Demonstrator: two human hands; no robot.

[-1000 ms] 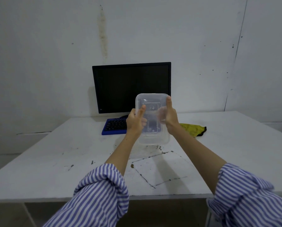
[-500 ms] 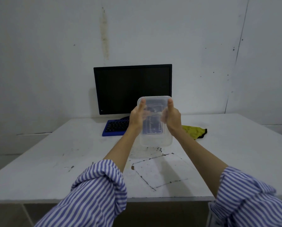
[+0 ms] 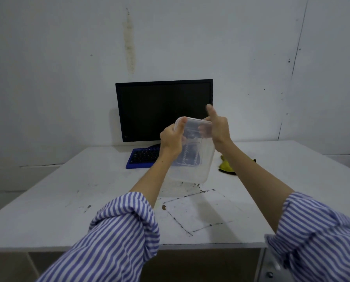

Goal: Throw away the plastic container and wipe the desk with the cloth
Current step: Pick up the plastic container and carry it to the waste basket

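I hold a clear plastic container (image 3: pixel 192 169) in the air above the middle of the white desk (image 3: pixel 72 200), tilted with its top edge toward me. My left hand (image 3: pixel 171 140) grips its left rim. My right hand (image 3: pixel 218 128) holds the upper right rim with the thumb raised. A yellow cloth (image 3: pixel 227 166) lies on the desk to the right, partly hidden behind my right forearm. Dark stains and crumbs (image 3: pixel 190 195) mark the desk below the container.
A black monitor (image 3: pixel 160 106) stands at the back of the desk against the wall. A blue keyboard (image 3: pixel 142 158) lies in front of it, partly behind my left hand. The desk's front edge runs just beyond my striped sleeves.
Both hands have lifted the container higher and tilted it, its top coming toward me. My right thumb has come off the rim and points up.
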